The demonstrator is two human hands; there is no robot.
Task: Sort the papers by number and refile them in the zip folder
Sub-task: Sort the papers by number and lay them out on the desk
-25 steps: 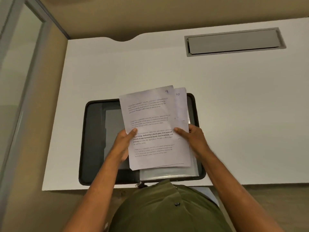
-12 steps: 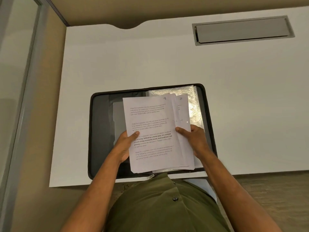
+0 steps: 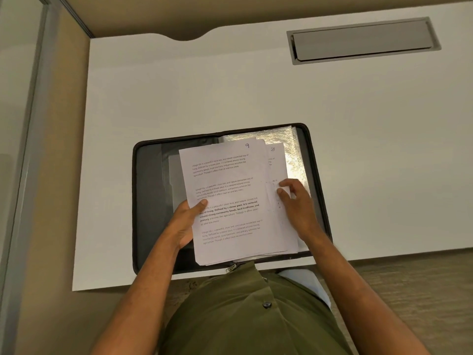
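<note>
Papers (image 3: pixel 230 201), pinched by left hand (image 3: pixel 185 221) and right hand (image 3: pixel 298 206), overhang zip folder (image 3: pixel 146 201) at desk (image 3: pixel 179 93) edge.

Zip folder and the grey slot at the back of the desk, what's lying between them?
Nothing: in the head view only bare white desk lies between the zip folder and the grey slot.

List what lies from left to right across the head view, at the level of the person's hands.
Glass partition → bare white desk → grey left half of the open zip folder → left hand → sheet marked 9 → sheet marked 3 → right hand → folder's right zip edge.
</note>
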